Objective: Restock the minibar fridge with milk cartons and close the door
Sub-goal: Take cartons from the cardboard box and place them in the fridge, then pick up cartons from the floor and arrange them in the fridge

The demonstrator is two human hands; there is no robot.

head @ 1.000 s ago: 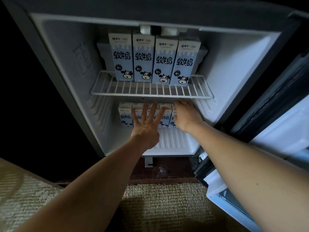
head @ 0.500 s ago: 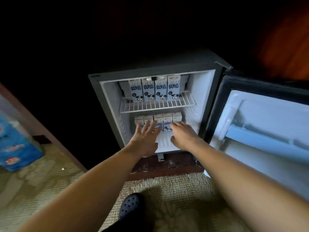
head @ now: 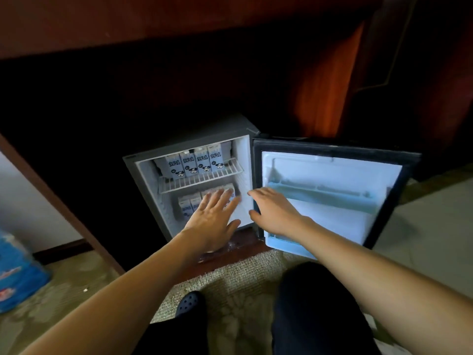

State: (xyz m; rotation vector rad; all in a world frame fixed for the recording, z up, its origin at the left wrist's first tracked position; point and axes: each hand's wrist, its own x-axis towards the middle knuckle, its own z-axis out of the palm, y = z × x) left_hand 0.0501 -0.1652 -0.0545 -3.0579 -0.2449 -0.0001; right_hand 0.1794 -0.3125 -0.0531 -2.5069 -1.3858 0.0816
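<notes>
The small grey minibar fridge point(head: 143, 175) stands open on the floor under a dark wooden unit. Several blue-and-white milk cartons point(head: 194, 163) stand in a row on its wire shelf point(head: 199, 179). A second row of cartons point(head: 188, 204) stands on the fridge floor, partly hidden by my left hand. My left hand point(head: 213, 219) hovers flat in front of the lower compartment, fingers spread, holding nothing. My right hand point(head: 275, 212) is open too, in front of the hinge side of the open door point(head: 332, 201), whose white inner liner faces me.
A blue printed package point(head: 18, 272) lies on the patterned carpet at the far left. A slanted wooden panel edge point(head: 58, 201) runs left of the fridge. My dark trouser legs and a dark clog point(head: 188, 304) are in the lower middle. Red-brown wood panelling rises behind the door.
The view has pulled well back from the fridge. Both hands have come out of the lower compartment; my right hand has shifted right, in front of the door.
</notes>
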